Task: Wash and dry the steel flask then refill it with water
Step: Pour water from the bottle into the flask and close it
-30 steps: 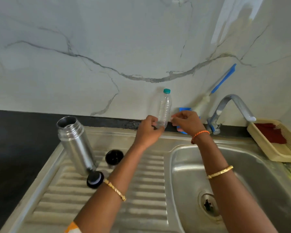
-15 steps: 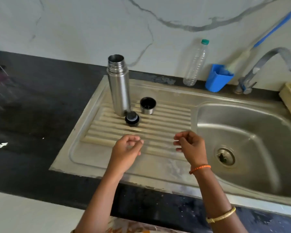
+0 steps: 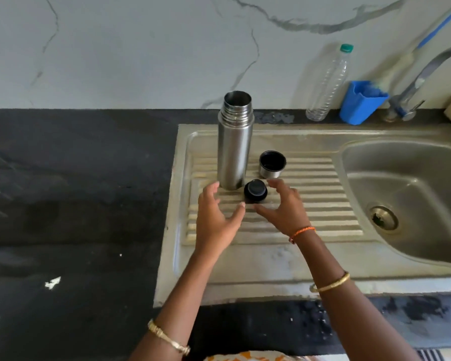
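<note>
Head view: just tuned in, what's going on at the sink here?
A person stands at a steel sink. The steel flask stands upright and uncapped on the ribbed drainboard, its black stopper and cup lid lying beside it. Both hands are empty: the left hand is spread near the flask's base, the right hand hovers by the stopper. A clear plastic bottle stands capped by the wall.

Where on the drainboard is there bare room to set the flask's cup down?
Bare ribs lie right of the cup toward the sink basin, and the flat strip nearer the person. Crowded around the steel flask and stopper.
</note>
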Tool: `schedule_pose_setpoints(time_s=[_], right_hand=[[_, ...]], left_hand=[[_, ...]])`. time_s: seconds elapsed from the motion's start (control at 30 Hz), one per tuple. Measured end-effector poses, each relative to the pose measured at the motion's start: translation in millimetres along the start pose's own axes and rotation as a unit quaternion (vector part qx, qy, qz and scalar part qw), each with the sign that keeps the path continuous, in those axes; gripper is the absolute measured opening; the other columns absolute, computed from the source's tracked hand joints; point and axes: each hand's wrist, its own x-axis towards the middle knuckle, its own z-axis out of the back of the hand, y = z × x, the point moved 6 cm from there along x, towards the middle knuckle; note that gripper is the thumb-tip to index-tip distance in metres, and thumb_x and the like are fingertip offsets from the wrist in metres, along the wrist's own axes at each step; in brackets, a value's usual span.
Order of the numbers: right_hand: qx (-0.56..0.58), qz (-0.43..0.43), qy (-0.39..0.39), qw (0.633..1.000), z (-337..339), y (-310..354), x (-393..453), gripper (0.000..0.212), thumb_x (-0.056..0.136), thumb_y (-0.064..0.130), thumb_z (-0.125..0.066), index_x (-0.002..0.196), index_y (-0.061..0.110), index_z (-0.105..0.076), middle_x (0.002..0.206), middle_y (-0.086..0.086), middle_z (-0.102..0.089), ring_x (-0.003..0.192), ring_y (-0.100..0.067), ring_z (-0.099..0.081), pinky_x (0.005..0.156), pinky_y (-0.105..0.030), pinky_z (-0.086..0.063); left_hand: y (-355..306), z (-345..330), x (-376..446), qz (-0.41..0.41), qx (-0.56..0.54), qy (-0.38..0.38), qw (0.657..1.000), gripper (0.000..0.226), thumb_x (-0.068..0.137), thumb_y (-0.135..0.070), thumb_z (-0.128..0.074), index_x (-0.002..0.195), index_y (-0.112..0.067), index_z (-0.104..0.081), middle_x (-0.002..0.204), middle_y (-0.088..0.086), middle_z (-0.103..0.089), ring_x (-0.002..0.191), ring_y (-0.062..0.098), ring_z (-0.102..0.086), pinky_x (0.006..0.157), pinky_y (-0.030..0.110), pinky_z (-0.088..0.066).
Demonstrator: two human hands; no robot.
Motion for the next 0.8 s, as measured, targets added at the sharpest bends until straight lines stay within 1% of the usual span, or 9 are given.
schedule_pose_setpoints(time_s=[0.07,0.13,0.23,0.33,0.43,0.53,0.6,0.7,0.8], right_hand=[[-0.010,-0.015,0.000,1.000,-12,4,6,0.071,0.067,0.034,-0.084,0.127,0.014,-0.052,0.120,-0.007,-0.062,0.112,-0.032,-0.050,0.095,-0.046,-0.040],[-0.009,-0.016,-0.020,1.000,-16,7,8,0.068,0.066,0.032,-0.084,0.124,0.013,-0.054,0.116,-0.008,-0.064,0.110,-0.031,-0.053,0.093,-0.046,-0.042],[0.050,-0.007,-0.049,0.998,-12,9,10,0.060,0.064,0.019,-0.086,0.115,0.009,-0.057,0.112,-0.009,-0.062,0.104,-0.028,-0.059,0.086,-0.036,-0.049],[0.129,-0.047,-0.070,0.988,0,12,3,0.068,0.063,0.016,-0.086,0.118,0.012,-0.046,0.111,-0.005,-0.054,0.097,-0.024,-0.061,0.077,-0.032,-0.053],[0.148,-0.092,-0.060,0.983,16,15,-7,0.072,0.064,0.021,-0.086,0.119,0.020,-0.041,0.106,0.000,-0.057,0.086,-0.015,-0.063,0.072,-0.030,-0.053],[0.315,-0.127,-0.001,0.941,29,10,-12,0.053,0.063,0.016,-0.083,0.106,0.016,-0.052,0.088,-0.001,-0.069,0.075,-0.017,-0.063,0.059,-0.024,-0.049],[0.269,-0.136,-0.005,0.953,36,5,-14,0.043,0.063,0.014,-0.082,0.099,0.014,-0.058,0.080,0.000,-0.070,0.073,-0.017,-0.060,0.056,-0.018,-0.045],[0.033,-0.160,-0.080,0.983,51,-3,-18,0.048,0.063,0.023,-0.086,0.104,0.016,-0.063,0.091,0.001,-0.063,0.077,-0.014,-0.054,0.060,-0.019,-0.036],[0.044,-0.147,-0.078,0.985,59,5,-18,0.048,0.063,0.029,-0.087,0.104,0.021,-0.065,0.095,0.002,-0.063,0.087,-0.012,-0.054,0.066,-0.020,-0.036]], left_hand=[[-12,2,21,-0.036,0.006,-0.015,0.999,0.080,0.078,-0.032,-0.078,0.142,-0.016,-0.032,0.142,0.003,-0.040,0.122,0.016,-0.048,0.091,0.026,-0.045],[-24,3,43,-0.070,0.014,-0.025,0.997,0.091,0.074,-0.035,-0.081,0.144,-0.013,-0.028,0.142,0.007,-0.039,0.121,0.014,-0.046,0.092,0.023,-0.041],[-39,5,69,-0.102,0.001,-0.039,0.994,0.101,0.070,-0.037,-0.084,0.146,-0.011,-0.024,0.143,0.009,-0.035,0.125,0.014,-0.040,0.095,0.018,-0.033],[-43,4,90,-0.127,-0.022,-0.039,0.991,0.104,0.065,-0.040,-0.087,0.144,-0.011,-0.025,0.139,0.010,-0.041,0.126,0.019,-0.043,0.099,0.021,-0.036],[-42,3,100,-0.140,-0.033,-0.024,0.989,0.103,0.063,-0.041,-0.088,0.142,-0.012,-0.028,0.134,0.006,-0.048,0.114,0.010,-0.049,0.088,0.003,-0.036],[-40,-2,103,-0.136,-0.054,-0.010,0.989,0.100,0.063,-0.039,-0.088,0.141,-0.013,-0.030,0.128,0.003,-0.053,0.103,0.006,-0.053,0.076,-0.003,-0.038],[-39,-5,103,-0.127,-0.064,-0.007,0.990,0.098,0.063,-0.039,-0.088,0.139,-0.016,-0.031,0.121,0.000,-0.057,0.098,0.007,-0.057,0.074,0.001,-0.043],[-38,-10,103,-0.110,-0.075,-0.006,0.991,0.094,0.063,-0.038,-0.088,0.136,-0.018,-0.033,0.115,-0.003,-0.060,0.094,0.007,-0.061,0.076,0.011,-0.046],[-40,-12,105,-0.102,-0.090,-0.008,0.991,0.090,0.063,-0.035,-0.089,0.134,-0.019,-0.035,0.110,-0.007,-0.061,0.088,-0.003,-0.060,0.072,0.005,-0.046]])
